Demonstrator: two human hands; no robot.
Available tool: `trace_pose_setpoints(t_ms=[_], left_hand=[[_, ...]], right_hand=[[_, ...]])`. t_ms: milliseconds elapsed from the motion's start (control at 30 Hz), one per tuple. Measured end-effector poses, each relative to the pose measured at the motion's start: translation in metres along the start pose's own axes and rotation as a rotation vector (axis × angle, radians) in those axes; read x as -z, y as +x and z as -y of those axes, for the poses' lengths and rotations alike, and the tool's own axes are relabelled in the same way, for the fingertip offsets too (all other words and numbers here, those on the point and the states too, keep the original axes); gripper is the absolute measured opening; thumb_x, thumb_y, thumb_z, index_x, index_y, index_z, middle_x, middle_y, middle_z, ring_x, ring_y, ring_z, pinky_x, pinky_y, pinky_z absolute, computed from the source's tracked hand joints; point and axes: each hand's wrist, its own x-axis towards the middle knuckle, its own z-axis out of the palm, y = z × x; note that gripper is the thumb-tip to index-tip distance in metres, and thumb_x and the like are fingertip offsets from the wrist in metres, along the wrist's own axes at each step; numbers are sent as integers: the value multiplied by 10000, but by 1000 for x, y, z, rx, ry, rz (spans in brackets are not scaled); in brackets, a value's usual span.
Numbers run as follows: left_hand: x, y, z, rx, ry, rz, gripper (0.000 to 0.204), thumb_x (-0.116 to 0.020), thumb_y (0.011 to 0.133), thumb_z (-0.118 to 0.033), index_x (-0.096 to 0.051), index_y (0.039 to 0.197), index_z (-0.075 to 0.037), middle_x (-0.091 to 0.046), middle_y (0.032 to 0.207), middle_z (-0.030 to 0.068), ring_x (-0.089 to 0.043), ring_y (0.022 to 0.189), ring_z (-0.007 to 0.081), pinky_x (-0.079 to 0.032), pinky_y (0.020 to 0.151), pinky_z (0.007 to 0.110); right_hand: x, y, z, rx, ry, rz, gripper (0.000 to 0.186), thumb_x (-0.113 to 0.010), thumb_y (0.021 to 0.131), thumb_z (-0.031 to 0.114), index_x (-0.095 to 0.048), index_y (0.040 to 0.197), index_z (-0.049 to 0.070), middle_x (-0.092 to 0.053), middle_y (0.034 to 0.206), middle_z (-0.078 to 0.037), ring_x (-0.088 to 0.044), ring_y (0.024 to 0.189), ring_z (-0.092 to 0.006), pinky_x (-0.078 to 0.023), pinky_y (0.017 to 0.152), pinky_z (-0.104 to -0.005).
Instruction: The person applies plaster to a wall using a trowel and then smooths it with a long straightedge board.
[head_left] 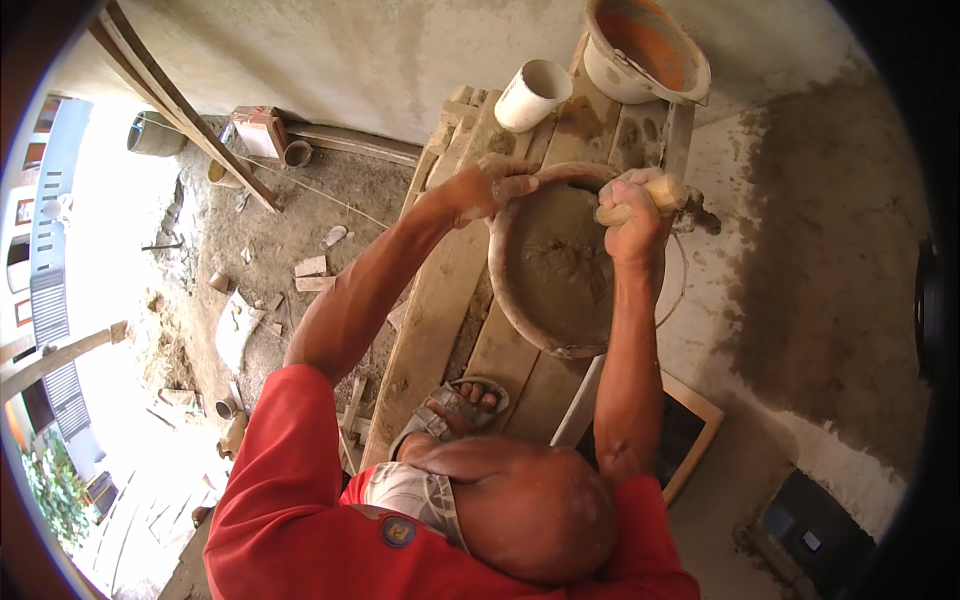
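A round bucket (500, 290) of wet grey mortar (555, 260) rests on wooden planks (420, 350), its wire handle hanging at the right. My left hand (495, 190) grips the bucket's upper-left rim. My right hand (632, 220) is closed round the pale wooden handle (660, 190) of a tool; its dark, mortar-caked end (700, 215) sticks out past the rim on the right. My bent knee and sandalled foot (460, 405) are on the planks below the bucket.
A white cylindrical container (530, 95) and a second bucket (645, 65) stand on the far planks by the wall. Leaning boards (180, 120), rubble (310, 265) and small containers lie on the left ground. A wood-framed dark panel (690, 430) sits low at the right.
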Motion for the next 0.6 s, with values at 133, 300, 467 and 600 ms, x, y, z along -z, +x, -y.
trace_pose_setpoints(t_ms=[133, 300, 467, 600], left_hand=[[11, 17, 0, 29, 46, 73, 477, -585, 976, -354, -580, 1337, -43, -651, 1102, 74, -583, 896, 121, -487, 639, 272], [15, 24, 0, 27, 52, 113, 436, -603, 961, -290, -591, 1326, -52, -663, 1120, 86, -586, 893, 118, -499, 620, 276], [15, 12, -4, -52, 86, 52, 380, -591, 974, -246, -614, 1295, -45, -676, 1027, 56, -600, 825, 99, -514, 614, 268], [13, 27, 7, -25, -8, 98, 377, -584, 993, -285, -629, 1276, -41, -678, 970, 32, -598, 757, 87, -499, 577, 251]], right_hand=[[-29, 13, 8, -227, -63, 402, 131, -656, 681, 52, -525, 682, 60, -521, 603, -41, -496, 518, -139, -399, 504, -281], [-45, 24, 13, -524, -119, 777, 111, -656, 652, 61, -547, 632, 61, -519, 550, -29, -464, 477, -112, -363, 474, -268], [-60, 24, 29, -589, -284, 1007, 103, -661, 606, 71, -559, 621, 60, -539, 577, -18, -486, 504, -105, -367, 489, -265], [-63, 13, 53, -422, -405, 1171, 162, -694, 573, 100, -539, 604, 64, -547, 594, -8, -498, 540, -108, -380, 515, -274]])
